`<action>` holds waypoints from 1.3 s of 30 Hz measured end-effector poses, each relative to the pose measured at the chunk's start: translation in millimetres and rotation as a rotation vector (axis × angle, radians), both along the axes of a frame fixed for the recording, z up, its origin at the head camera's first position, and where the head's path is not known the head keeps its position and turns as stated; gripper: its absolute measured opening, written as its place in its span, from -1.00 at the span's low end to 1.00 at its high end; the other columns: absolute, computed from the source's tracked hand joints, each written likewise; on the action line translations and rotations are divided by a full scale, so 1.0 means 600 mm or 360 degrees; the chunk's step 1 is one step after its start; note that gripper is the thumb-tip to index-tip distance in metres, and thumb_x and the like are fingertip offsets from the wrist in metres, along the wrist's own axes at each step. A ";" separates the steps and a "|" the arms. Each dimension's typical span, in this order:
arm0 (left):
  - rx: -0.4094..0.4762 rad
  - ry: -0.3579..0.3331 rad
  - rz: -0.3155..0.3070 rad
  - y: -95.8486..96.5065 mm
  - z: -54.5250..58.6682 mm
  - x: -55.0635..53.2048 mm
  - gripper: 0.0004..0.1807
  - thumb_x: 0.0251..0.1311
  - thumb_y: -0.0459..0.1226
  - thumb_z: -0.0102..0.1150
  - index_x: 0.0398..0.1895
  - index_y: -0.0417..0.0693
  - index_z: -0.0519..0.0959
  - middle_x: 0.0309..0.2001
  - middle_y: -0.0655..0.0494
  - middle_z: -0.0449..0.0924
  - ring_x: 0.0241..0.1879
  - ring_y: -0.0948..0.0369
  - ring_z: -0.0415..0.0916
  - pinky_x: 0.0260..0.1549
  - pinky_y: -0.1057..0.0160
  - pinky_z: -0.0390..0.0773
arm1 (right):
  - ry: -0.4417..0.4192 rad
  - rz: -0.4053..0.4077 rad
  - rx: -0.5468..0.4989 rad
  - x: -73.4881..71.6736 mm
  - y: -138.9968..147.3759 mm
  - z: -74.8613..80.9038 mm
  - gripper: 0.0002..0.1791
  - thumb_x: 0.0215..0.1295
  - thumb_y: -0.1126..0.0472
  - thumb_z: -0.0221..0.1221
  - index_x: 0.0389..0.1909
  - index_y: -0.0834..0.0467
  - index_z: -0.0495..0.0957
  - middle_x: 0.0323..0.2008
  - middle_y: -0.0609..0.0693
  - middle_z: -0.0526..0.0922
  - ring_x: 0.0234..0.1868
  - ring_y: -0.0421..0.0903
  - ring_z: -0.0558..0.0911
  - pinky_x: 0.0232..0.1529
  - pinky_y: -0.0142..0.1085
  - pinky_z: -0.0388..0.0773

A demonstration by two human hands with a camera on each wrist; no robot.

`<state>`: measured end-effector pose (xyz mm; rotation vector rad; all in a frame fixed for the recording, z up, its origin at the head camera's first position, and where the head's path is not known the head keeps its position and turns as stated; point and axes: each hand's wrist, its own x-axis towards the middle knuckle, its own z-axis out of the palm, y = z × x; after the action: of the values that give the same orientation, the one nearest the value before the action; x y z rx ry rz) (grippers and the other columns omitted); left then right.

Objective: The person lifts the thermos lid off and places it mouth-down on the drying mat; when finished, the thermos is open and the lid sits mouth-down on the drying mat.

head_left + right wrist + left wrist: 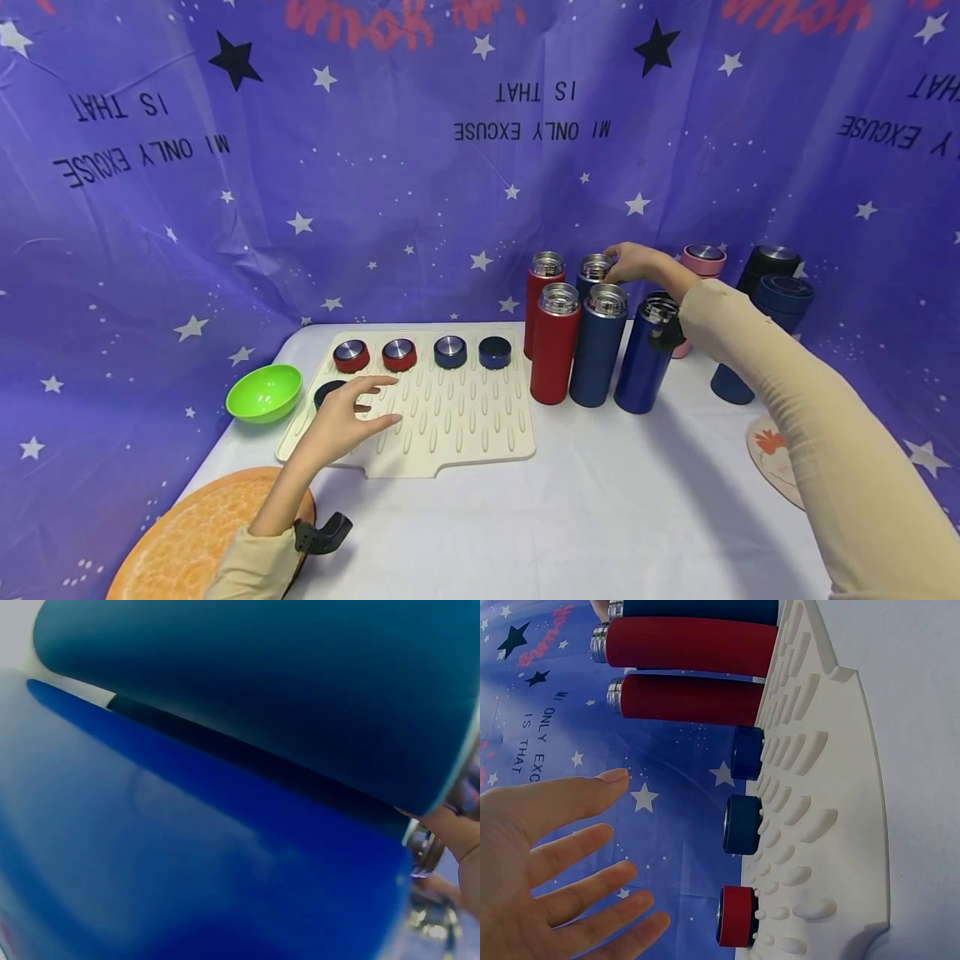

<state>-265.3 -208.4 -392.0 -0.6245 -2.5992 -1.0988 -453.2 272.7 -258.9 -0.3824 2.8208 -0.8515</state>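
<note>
At the back of a group of lidless flasks, my right hand (637, 262) grips the metal neck of a dark blue flask (596, 267). In the right wrist view, a shiny blue flask (225, 847) and a teal-blue flask (285, 690) hide most of it. My left hand (347, 423) hovers above a cream ribbed mat (480, 450), fingers spread and holding nothing. Beside it sits a dark lid (327, 388), partly covered by the hand. Along the mat's back edge stand two red lids (399, 354), a blue lid (450, 352) and a darker blue lid (495, 352).
Two red flasks (553, 358) stand left of the blue ones. Farther right are a pink flask (703, 260), a black flask (772, 260) and a lidded blue flask (780, 296). A green bowl (264, 393), an orange round mat (187, 533) and a coaster (776, 462) lie around.
</note>
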 end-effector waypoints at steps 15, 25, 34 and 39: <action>-0.0048 -0.0040 0.0001 0.002 -0.005 0.001 -0.43 0.04 -0.19 0.45 0.16 -0.07 0.53 0.14 -0.07 0.52 0.06 -0.11 0.49 -0.08 -0.08 0.59 | -0.0013 -0.0109 0.0078 0.032 0.008 0.009 -0.30 0.14 0.30 0.25 0.24 0.53 0.24 -0.08 0.29 0.52 -0.12 0.06 0.51 -0.06 -0.14 0.50; -0.0054 -0.0029 0.0015 0.002 -0.011 0.004 -0.40 0.01 -0.20 0.46 0.17 -0.09 0.53 0.14 -0.08 0.53 0.05 -0.12 0.50 -0.10 -0.06 0.60 | 0.0036 -0.0057 0.0038 0.052 0.033 0.013 -0.24 0.14 0.17 0.33 0.29 0.41 0.26 0.16 0.42 0.42 0.16 0.27 0.44 0.17 0.12 0.38; -0.0100 -0.0037 -0.0003 -0.002 -0.014 0.006 -0.42 0.02 -0.19 0.45 0.16 -0.09 0.53 0.12 -0.09 0.54 0.05 -0.13 0.49 -0.10 -0.06 0.60 | 0.0161 0.0078 -0.0033 0.078 0.066 0.055 -0.14 0.09 0.10 0.42 0.35 0.26 0.23 0.32 0.34 0.28 0.33 0.27 0.28 0.25 0.17 0.27; -0.0125 -0.0033 -0.0009 -0.005 -0.017 0.008 -0.43 0.01 -0.21 0.45 0.14 -0.13 0.53 0.09 -0.09 0.56 0.04 -0.17 0.49 -0.12 -0.07 0.60 | 0.0259 0.0107 0.0033 0.088 0.083 0.074 -0.14 0.06 0.06 0.43 0.34 0.24 0.27 0.30 0.32 0.33 0.34 0.24 0.28 0.27 0.16 0.26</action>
<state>-260.6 -211.5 -402.2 -0.6411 -2.6710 -1.0146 -400.6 322.6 -214.5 -0.5641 2.9427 -0.8112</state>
